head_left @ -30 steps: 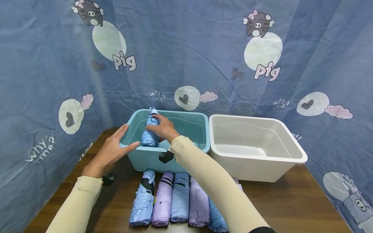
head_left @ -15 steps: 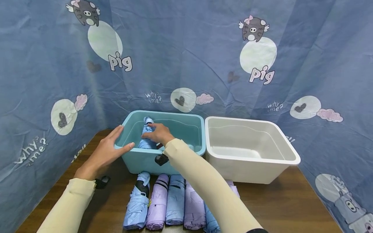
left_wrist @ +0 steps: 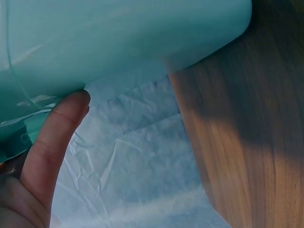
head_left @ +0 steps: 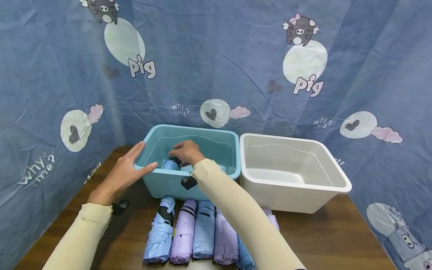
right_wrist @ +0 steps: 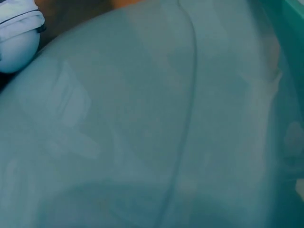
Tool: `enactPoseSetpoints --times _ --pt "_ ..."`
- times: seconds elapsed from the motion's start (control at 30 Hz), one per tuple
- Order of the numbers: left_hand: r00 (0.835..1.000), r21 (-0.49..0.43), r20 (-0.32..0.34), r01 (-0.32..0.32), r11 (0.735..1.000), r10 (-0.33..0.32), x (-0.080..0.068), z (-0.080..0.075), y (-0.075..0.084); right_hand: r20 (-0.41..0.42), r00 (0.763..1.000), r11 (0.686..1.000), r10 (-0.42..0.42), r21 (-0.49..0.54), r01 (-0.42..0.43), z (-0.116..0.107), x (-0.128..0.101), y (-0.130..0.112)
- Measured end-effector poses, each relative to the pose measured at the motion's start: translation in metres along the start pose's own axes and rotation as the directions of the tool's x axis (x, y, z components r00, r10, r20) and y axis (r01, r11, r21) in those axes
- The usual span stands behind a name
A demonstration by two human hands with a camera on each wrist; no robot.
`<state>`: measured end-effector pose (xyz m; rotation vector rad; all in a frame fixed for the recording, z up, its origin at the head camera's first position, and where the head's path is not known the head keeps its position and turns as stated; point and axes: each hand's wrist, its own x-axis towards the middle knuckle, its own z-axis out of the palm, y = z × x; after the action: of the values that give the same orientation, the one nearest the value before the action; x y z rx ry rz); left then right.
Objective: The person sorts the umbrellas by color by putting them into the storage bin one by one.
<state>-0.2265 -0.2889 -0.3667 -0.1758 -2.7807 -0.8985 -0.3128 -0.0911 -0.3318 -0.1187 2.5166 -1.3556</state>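
In the head view my right hand (head_left: 187, 152) reaches into the teal bin (head_left: 192, 190), its curled fingers at the dark end of a blue folded umbrella (head_left: 170, 165). Most of that umbrella is hidden behind the bin's front wall. My left hand (head_left: 126, 170) lies at the bin's left front corner, thumb and fingers spread and fairly straight against the rim. The left wrist view shows its thumb (left_wrist: 52, 142) touching the teal edge. In the right wrist view the teal wall (right_wrist: 118, 118) fills most of the picture and my fingers are out of sight.
A white bin (head_left: 287, 197) stands right beside the teal one. Before them lies a row of folded umbrellas, including a light blue one (head_left: 158, 240), a lilac one (head_left: 183, 236) and a blue one (head_left: 204, 236). My right sleeve (head_left: 243, 210) covers part of the row.
My right hand has lowered the blue umbrella deeper into the teal bin, so its top no longer rises near the back rim. My left hand keeps its place at the corner.
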Motion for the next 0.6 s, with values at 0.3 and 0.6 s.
enactPoseSetpoints --times 0.3,0.6 --pt "1.0 -0.01 0.016 -0.005 1.0 0.005 0.002 0.005 0.001 0.02 0.997 0.996 -0.077 -0.033 0.077 -0.016 -0.01 0.003" --pt "1.0 -0.01 0.008 -0.017 1.0 0.017 0.003 0.001 0.0 0.132 0.975 0.979 -0.18 0.122 0.164 -0.071 -0.031 0.006"
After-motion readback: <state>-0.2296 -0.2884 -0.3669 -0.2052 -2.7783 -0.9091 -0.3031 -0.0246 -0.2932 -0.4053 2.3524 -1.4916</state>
